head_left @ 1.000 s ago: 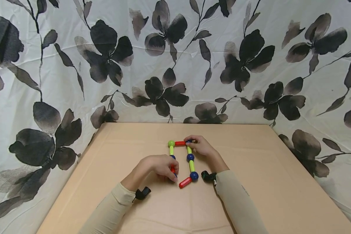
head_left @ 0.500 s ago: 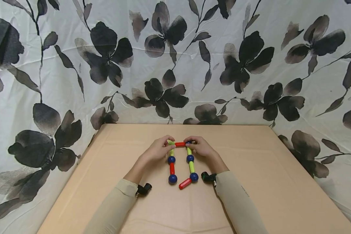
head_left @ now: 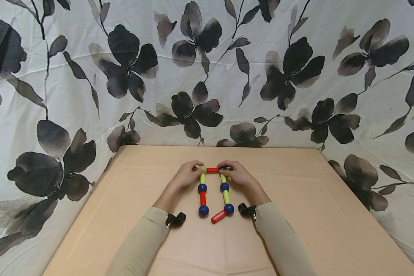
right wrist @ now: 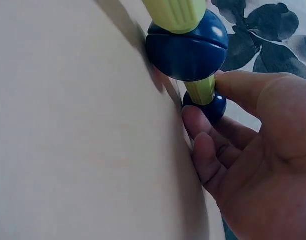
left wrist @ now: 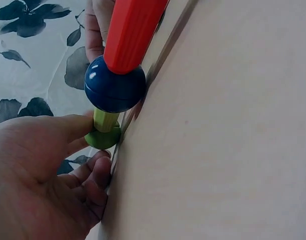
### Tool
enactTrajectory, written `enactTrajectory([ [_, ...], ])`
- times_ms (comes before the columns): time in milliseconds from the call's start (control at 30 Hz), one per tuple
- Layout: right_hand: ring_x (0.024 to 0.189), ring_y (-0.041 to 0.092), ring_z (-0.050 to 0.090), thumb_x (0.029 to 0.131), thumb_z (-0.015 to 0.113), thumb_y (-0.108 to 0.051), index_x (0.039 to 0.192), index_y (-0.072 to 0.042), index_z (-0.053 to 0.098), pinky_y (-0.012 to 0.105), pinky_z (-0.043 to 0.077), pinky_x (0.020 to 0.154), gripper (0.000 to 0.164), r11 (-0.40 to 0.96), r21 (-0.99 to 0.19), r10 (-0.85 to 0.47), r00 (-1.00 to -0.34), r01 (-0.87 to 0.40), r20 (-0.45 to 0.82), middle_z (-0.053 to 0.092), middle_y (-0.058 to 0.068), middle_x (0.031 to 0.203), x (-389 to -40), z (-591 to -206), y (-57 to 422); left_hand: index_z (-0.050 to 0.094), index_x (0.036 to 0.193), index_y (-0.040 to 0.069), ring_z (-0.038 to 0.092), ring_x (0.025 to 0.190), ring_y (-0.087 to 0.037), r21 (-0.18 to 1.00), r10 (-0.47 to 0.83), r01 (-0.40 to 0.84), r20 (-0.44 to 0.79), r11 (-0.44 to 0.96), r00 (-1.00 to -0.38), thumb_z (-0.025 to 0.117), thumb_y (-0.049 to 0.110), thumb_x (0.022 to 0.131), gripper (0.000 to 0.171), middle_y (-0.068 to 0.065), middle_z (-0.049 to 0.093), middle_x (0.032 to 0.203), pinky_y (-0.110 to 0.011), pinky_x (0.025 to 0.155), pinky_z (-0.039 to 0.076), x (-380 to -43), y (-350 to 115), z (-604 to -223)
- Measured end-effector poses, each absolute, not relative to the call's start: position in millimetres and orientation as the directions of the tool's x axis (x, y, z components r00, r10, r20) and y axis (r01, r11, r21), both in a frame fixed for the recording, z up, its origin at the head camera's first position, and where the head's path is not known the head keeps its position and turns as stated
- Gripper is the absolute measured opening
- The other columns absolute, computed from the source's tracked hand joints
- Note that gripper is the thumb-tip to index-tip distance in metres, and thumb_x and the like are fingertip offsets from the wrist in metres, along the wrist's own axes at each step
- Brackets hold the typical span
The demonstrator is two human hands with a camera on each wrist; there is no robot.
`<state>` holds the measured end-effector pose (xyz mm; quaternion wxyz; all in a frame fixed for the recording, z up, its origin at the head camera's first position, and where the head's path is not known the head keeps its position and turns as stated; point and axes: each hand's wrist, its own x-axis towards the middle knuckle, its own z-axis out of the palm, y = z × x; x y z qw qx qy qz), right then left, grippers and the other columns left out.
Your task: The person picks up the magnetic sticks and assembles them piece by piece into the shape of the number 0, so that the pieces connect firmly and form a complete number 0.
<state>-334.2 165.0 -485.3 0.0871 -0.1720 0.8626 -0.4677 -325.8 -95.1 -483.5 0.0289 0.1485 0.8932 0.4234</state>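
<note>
A frame of toy rods and balls lies on the table, open at its near side. My left hand (head_left: 187,174) pinches the green ball (left wrist: 103,138) at its far left corner. At the far right corner my right hand (head_left: 239,174) grips a blue ball (right wrist: 219,109), partly hidden by fingers. A red rod (head_left: 212,170) spans these two corners. Down the left run a yellow-green rod (head_left: 202,179), a blue ball (head_left: 202,188), a red rod (head_left: 202,198) and an end ball (head_left: 203,211). The right side has yellow-green rods; from its near ball (head_left: 229,209) a red rod (head_left: 218,217) slants inward.
The tan table (head_left: 296,230) reaches a far edge in front of a floral cloth (head_left: 241,76). Black wrist cameras (head_left: 176,219) sit at both cuffs, close beside the frame's near end.
My left hand has moved from the near left part of the frame up to the green ball and now pinches it. The right hand has stayed at its corner.
</note>
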Motion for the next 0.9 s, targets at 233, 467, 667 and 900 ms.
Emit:
enactTrajectory([
  [233, 0.097, 0.025, 0.057, 0.102, 0.068, -0.028, 0.137, -0.016, 0.067, 0.037, 0.050, 0.083, 0.037, 0.626, -0.727, -0.369, -0.929, -0.281, 0.042, 0.060, 0.004, 0.138, -320, -468, 167, 0.068, 0.132, 0.013, 0.055, 0.086, -0.021, 0.769, 0.281, 0.218, 0.052, 0.601, -0.958, 0.067, 0.033, 0.103, 0.035, -0.007, 0.065, 0.100, -0.031, 0.072, 0.043, -323, -95, -485],
  [467, 0.088, 0.025, 0.057, 0.094, 0.078, -0.022, 0.123, -0.009, 0.074, 0.032, 0.049, 0.075, 0.032, 0.570, -0.697, -0.552, -0.832, -0.434, 0.066, 0.072, -0.001, 0.107, -296, -436, 167, 0.068, 0.132, 0.014, 0.057, 0.086, -0.020, 0.761, 0.281, 0.224, 0.058, 0.608, -0.958, 0.067, 0.035, 0.103, 0.036, -0.008, 0.068, 0.102, -0.031, 0.072, 0.044, -324, -96, -485],
  [667, 0.086, 0.016, 0.063, 0.086, 0.087, -0.022, 0.109, -0.010, 0.076, 0.030, 0.051, 0.078, 0.028, 0.558, -0.689, -0.778, -0.582, -0.463, -0.238, 0.075, -0.002, 0.093, -269, -415, 153, 0.069, 0.132, 0.014, 0.057, 0.084, -0.021, 0.762, 0.284, 0.230, 0.063, 0.605, -0.957, 0.068, 0.035, 0.102, 0.037, -0.009, 0.068, 0.101, -0.031, 0.071, 0.044, -324, -97, -482],
  [900, 0.074, 0.005, 0.058, 0.078, 0.094, -0.032, 0.095, -0.017, 0.072, 0.022, 0.047, 0.069, 0.032, 0.629, -0.549, -0.776, -0.492, -0.550, -0.395, 0.066, -0.009, 0.081, -249, -419, 129, 0.069, 0.132, 0.013, 0.056, 0.084, -0.021, 0.766, 0.284, 0.229, 0.063, 0.601, -0.957, 0.068, 0.034, 0.102, 0.037, -0.008, 0.067, 0.099, -0.030, 0.070, 0.043, -324, -95, -481],
])
